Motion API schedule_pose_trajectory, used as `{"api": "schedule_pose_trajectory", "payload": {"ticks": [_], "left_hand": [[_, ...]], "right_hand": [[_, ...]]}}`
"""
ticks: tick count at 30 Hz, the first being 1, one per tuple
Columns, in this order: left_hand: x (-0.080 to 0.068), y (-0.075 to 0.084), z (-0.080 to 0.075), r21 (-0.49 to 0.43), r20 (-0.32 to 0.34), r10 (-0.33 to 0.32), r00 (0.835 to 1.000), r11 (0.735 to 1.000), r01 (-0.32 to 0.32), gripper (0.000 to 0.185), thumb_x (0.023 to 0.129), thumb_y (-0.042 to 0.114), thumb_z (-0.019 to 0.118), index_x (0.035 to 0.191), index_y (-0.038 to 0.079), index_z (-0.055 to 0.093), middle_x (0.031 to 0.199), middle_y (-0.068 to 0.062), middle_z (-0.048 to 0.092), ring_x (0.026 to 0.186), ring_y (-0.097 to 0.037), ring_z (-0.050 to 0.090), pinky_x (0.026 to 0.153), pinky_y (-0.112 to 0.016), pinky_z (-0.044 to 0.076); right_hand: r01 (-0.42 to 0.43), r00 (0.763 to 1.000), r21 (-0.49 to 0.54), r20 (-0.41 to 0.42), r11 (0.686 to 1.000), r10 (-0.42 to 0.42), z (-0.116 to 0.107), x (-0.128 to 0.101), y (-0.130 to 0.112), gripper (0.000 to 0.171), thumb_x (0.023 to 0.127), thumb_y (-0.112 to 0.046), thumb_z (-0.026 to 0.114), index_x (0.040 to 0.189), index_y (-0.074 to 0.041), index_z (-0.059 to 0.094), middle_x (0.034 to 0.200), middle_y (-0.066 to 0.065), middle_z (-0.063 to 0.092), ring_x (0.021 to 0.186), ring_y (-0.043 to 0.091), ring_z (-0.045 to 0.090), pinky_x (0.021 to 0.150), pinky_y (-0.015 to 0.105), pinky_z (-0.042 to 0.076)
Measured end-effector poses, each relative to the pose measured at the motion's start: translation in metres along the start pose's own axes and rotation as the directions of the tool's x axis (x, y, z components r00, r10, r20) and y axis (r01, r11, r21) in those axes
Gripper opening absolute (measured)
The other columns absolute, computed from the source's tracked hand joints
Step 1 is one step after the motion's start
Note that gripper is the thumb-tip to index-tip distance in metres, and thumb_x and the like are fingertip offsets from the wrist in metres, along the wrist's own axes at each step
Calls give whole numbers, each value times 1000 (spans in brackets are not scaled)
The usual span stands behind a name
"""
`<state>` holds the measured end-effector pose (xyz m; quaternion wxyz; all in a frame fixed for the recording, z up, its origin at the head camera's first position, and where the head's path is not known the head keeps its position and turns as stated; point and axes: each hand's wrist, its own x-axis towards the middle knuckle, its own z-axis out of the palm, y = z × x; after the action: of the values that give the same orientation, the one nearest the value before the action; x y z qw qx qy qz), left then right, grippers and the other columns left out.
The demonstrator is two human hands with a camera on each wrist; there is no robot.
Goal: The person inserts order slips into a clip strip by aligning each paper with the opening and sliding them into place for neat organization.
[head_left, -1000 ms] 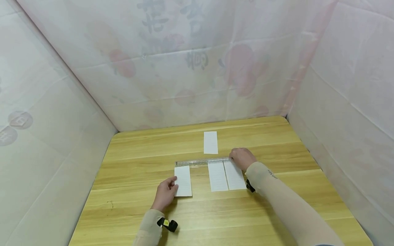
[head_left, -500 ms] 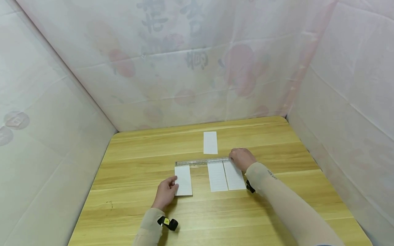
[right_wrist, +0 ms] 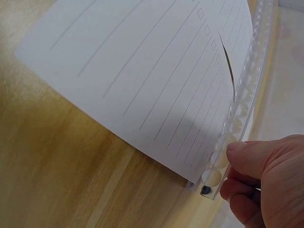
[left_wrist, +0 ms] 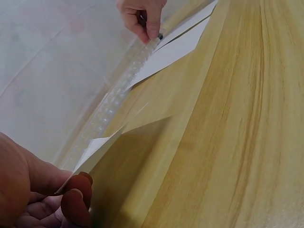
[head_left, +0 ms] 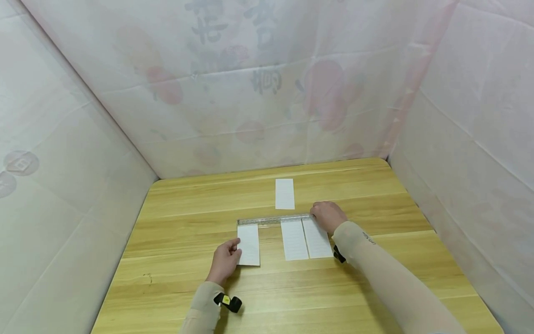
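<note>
Pinching the near-left edge of a white lined paper slip, left hand has nudged it up against the clear plastic binding strip. Left wrist: slip lifted beyond curled fingers. Right wrist: right hand clamps the strip's end on the wooden worktop.

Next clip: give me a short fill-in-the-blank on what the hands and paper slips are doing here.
The left hand pinches the ____ slip of the row.
The right hand holds the end of the clear ____.
____ slips lie along the binding strip.
A lone slip lies ____ the strip on the table.

Missing: leftmost; binding strip; three; beyond
</note>
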<state>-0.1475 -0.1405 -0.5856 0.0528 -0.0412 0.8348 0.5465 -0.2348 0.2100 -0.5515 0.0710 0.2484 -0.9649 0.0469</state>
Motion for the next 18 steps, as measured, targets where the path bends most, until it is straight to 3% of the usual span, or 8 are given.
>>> {"api": "schedule_pose_trajectory", "payload": {"ticks": [10,18], "left_hand": [[-1,2,-3,-26,13,4,1000,1000,-4,37,92,-1,59,128,-6,57,110,-13,60,92,-22,50,75,-30,47],[2,1,-1,-17,-17,-13,1000,1000,13,37,92,-1,59,129,-6,57,112,-14,60,93,-21,51,74,-28,47]], "right_hand": [[22,1000,-11,-18,1000,-22,0,0,1,13,84,-1,71,78,-12,75,79,0,66,73,16,64,65,32,53],[19,1000,1,-6,1000,-19,-1,0,-1,13,86,-2,69,80,-12,75,80,-2,66,75,16,64,68,32,53]]}}
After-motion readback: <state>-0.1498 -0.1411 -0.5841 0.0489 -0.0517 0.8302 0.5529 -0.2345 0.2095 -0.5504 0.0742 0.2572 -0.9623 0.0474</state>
